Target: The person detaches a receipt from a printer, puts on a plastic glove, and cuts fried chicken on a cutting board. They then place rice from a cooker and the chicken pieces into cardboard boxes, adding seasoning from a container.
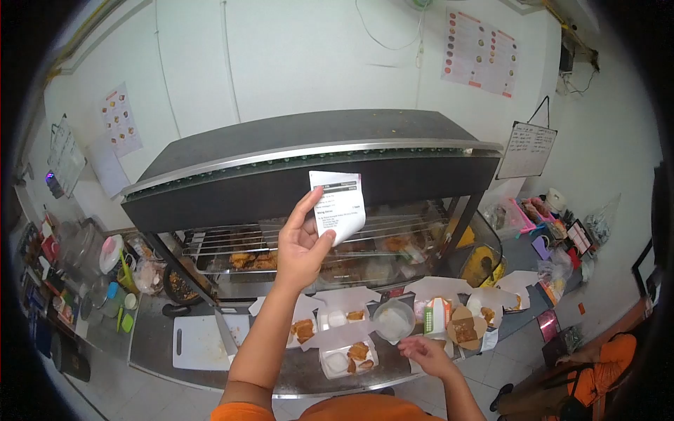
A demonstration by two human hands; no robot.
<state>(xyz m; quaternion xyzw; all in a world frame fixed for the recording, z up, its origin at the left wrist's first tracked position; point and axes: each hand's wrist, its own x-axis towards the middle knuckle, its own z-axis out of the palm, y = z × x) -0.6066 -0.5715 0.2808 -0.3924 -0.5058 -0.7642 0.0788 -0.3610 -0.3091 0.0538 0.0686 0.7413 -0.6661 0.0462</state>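
My left hand (303, 247) is raised in front of the food warmer, pinching a printed paper receipt (338, 210) between thumb and fingers. The receipt's lower right corner curls. Low over the counter, my right hand (428, 356) has its fingers stretched out and holds nothing that I can see. It is beside a round translucent plastic bowl (394, 320). Just left of it stands an open white food box (349, 360) with fried pieces and a round white portion. Other open boxes, among them a brown box (466, 328), stand around the bowl.
The black food warmer (316, 189) with wire racks spans the counter's back. A white cutting board (203, 342) and a knife (226, 335) lie at left. Packed goods and utensils crowd both sides. A person in an orange shirt (607, 372) is at lower right.
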